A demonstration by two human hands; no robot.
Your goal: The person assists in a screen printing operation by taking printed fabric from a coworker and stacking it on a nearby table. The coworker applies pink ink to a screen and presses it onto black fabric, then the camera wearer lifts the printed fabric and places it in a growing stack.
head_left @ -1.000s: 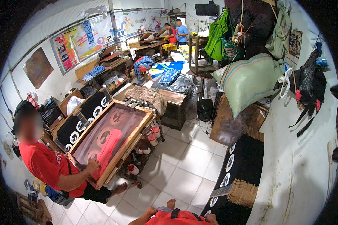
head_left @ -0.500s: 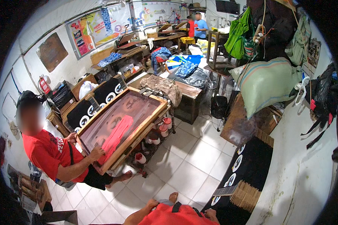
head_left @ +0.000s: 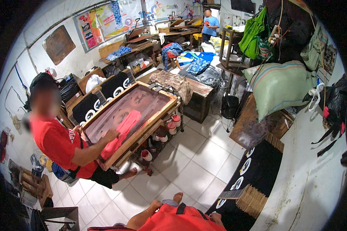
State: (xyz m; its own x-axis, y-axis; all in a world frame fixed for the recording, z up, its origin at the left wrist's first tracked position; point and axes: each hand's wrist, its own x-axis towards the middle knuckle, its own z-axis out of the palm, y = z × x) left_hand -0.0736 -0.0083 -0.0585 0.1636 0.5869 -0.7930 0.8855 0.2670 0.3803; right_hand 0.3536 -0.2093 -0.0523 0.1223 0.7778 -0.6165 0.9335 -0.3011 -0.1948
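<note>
My left hand rests low in front of me, next to my red shirt and above my bare foot. My right hand hangs at the other side of the shirt, beside a row of black printed fabric pieces on cardboard boards. Nothing held shows in either hand, and the fingers are too small and partly hidden to read. To my left, a co-worker in red has one hand over a wooden-framed printing screen with a band of red ink. The co-worker's other hand is at the frame's near-left edge.
Ink-stained containers stand under the screen. Beyond it are a wooden bench and a black bin. A bulging green sack lies at the right by the wall. Another person stands at the back. White tiles cover the floor.
The whole view has shifted slightly. The co-worker's hand over the screen has moved inward and up along the red ink. A second person at the back is no longer seen. My hands stay low.
</note>
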